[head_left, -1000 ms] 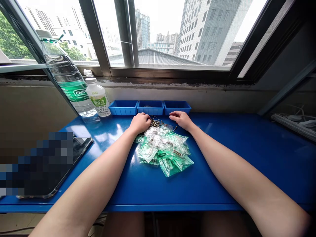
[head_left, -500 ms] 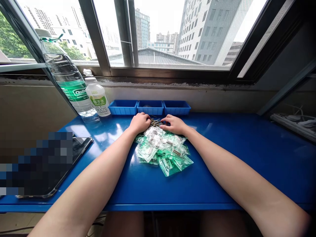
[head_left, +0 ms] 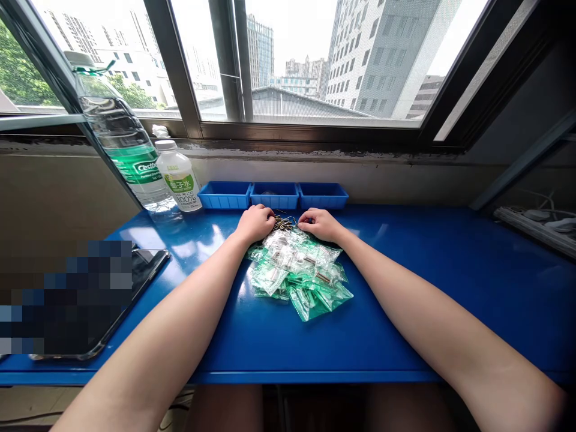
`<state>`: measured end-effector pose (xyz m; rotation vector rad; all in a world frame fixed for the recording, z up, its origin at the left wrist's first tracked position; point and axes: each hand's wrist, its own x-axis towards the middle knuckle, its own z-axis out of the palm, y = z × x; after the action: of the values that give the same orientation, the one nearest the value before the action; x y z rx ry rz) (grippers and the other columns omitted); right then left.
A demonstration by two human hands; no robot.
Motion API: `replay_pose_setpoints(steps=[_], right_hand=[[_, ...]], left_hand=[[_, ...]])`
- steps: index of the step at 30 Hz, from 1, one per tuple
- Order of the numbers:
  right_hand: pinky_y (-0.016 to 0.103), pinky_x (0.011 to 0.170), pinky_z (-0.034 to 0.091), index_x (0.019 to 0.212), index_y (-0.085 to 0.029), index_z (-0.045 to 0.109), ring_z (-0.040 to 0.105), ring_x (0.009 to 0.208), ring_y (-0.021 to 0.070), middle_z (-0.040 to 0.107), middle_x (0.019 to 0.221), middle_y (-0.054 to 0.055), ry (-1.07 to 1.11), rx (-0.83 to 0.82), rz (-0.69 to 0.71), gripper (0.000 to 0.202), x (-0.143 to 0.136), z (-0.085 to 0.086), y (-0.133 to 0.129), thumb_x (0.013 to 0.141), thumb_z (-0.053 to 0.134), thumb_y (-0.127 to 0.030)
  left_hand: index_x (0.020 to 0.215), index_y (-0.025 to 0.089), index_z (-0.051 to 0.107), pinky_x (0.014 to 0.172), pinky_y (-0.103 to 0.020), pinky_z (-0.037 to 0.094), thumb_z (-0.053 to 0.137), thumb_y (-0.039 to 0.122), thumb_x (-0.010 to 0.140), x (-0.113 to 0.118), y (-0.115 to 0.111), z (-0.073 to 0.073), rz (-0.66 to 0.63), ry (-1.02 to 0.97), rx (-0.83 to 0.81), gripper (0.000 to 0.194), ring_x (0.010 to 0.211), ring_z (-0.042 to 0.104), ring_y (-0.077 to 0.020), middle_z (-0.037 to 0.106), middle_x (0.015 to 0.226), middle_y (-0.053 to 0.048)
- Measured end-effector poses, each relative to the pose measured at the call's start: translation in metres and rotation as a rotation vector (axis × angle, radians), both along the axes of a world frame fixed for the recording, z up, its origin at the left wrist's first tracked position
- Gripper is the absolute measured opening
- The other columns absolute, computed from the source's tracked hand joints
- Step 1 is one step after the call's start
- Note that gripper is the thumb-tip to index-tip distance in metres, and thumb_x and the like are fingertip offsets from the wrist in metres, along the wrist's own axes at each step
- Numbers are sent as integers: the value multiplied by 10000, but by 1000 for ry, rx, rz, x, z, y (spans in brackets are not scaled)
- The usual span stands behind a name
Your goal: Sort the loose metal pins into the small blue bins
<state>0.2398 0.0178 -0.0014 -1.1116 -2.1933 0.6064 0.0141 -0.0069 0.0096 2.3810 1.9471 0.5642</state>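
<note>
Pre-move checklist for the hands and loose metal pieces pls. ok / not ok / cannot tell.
1. Left hand at the loose metal pieces: ok, at their left side.
2. Right hand at the pieces: ok, at their right side.
3. Piece gripped in either hand: cannot tell, too little shows.
4. Pieces well apart from plastic packets: not ok, piles meet in this view.
5. Blue trays upright: ok, three in a row.
</note>
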Motion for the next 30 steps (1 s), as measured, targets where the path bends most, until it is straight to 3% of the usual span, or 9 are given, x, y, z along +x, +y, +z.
replay_pose_setpoints(steps=[8,15,18,21,25,30], right_hand=[[256,599,404,647,-179,672,522,592,126,644,640,4,186,-241,-49,88,2,5,4,718,646,-224],[245,554,409,480,-177,566,492,503,101,640,582,45,488,-321,-136,396,2,6,7,850,535,-314],[238,530,411,526,-155,621,597,563,129,710,674,92,562,-372,-134,317,7,8,6,784,630,-339],[210,425,312,589,-131,658,638,568,152,717,677,119,688,-446,-196,152,13,10,6,684,659,-250],[198,351,200,524,-152,576,495,382,93,606,483,53,809,-467,-292,114,17,10,9,636,586,-174],[210,345,221,505,-205,434,329,308,42,574,461,1,842,-435,-238,224,15,9,9,645,598,-143]], left_hand=[[1025,199,754,991,-393,473,411,293,884,0,0,1,-1,3,-5,382,1108,600,-277,690,1118,-97],[1029,207,754,980,-388,480,408,291,885,0,0,2,2,5,-11,384,1109,600,-277,689,1131,-94],[1028,210,756,987,-380,478,414,289,884,1,-1,2,7,7,-12,380,1110,599,-273,690,1130,-91],[1035,206,756,992,-381,476,413,289,884,1,-1,2,5,7,-12,384,1118,597,-274,691,1133,-94],[1035,199,754,995,-389,473,410,291,884,1,-1,2,-2,1,-13,387,1118,599,-276,689,1132,-98],[1030,198,753,993,-386,475,413,291,884,0,-1,2,0,4,-12,382,1109,599,-276,688,1127,-99]])
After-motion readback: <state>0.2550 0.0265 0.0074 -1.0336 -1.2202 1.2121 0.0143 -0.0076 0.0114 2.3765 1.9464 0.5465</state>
